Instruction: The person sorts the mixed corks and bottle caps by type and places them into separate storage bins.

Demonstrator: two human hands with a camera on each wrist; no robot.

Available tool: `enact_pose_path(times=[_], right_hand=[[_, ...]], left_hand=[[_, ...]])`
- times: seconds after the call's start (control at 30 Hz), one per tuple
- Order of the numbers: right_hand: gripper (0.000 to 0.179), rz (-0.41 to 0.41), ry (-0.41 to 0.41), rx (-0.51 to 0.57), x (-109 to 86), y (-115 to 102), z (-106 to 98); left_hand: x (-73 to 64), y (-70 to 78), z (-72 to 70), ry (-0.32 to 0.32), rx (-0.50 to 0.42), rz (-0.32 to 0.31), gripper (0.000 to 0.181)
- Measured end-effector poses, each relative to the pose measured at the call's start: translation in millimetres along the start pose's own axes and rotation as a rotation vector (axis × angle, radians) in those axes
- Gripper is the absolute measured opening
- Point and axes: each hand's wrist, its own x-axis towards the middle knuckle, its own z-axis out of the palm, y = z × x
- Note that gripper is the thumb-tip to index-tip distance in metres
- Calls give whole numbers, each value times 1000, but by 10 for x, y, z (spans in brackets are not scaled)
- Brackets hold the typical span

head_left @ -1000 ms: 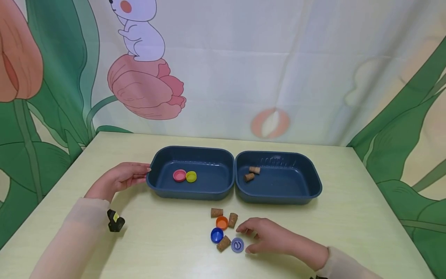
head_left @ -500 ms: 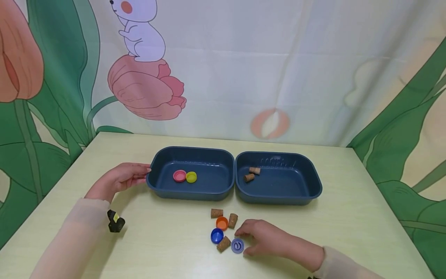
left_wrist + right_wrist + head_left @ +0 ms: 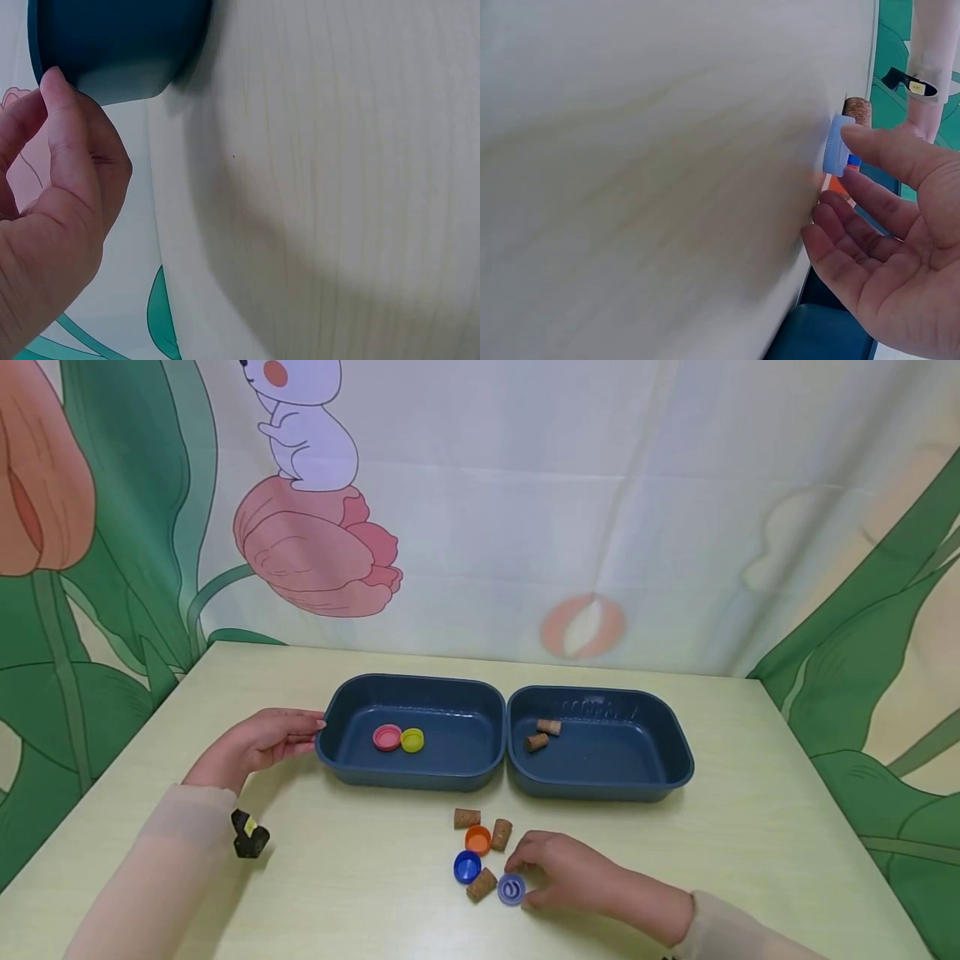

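A lavender bottle cap (image 3: 512, 889) lies on the table beside a cork. My right hand (image 3: 566, 872) holds it at its edges between thumb and index finger; the right wrist view shows the thumb over the lavender cap (image 3: 838, 146). At the left end of the left dark blue tray (image 3: 420, 770), my left hand (image 3: 272, 739) grips the rim with its fingertips. An orange cap (image 3: 477, 840), a blue cap (image 3: 467, 867) and corks (image 3: 467, 818), (image 3: 502, 834), (image 3: 482, 885) lie close by.
Inside the left tray are a pink cap (image 3: 387, 737) and a yellow cap (image 3: 412, 741). Two corks (image 3: 549, 727) lie in the right tray (image 3: 600, 787), which stands against the left one. A printed curtain (image 3: 480, 527) hangs behind the table.
My right hand has moved slightly left, and its thumb and index finger have closed in on the lavender cap. My left hand has stayed at the tray.
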Motion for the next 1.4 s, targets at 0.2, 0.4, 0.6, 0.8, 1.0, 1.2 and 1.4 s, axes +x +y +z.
enact_pose_path(times=[0.2, 0.4, 0.6, 0.8, 1.0, 1.2, 1.4], right_hand=[[32, 6, 12, 8, 7, -2, 11], [32, 16, 6, 1, 6, -25, 12], [31, 22, 1, -22, 3, -50, 13], [30, 29, 6, -21, -3, -75, 5], [30, 16, 6, -22, 2, -30, -5], [31, 33, 9, 16, -4, -11, -47], [27, 60, 24, 78, -18, -25, -134]], left_hand=[[-7, 3, 0, 4, -6, -1, 61], [-10, 4, 15, 5, 4, -8, 60], [-2, 1, 11, 0, 1, -9, 60], [24, -10, -12, -7, -9, -6, 61], [28, -8, -11, -6, -17, -15, 62], [22, -5, -9, 0, -12, -19, 62], [13, -2, -4, 3, -6, -12, 61]])
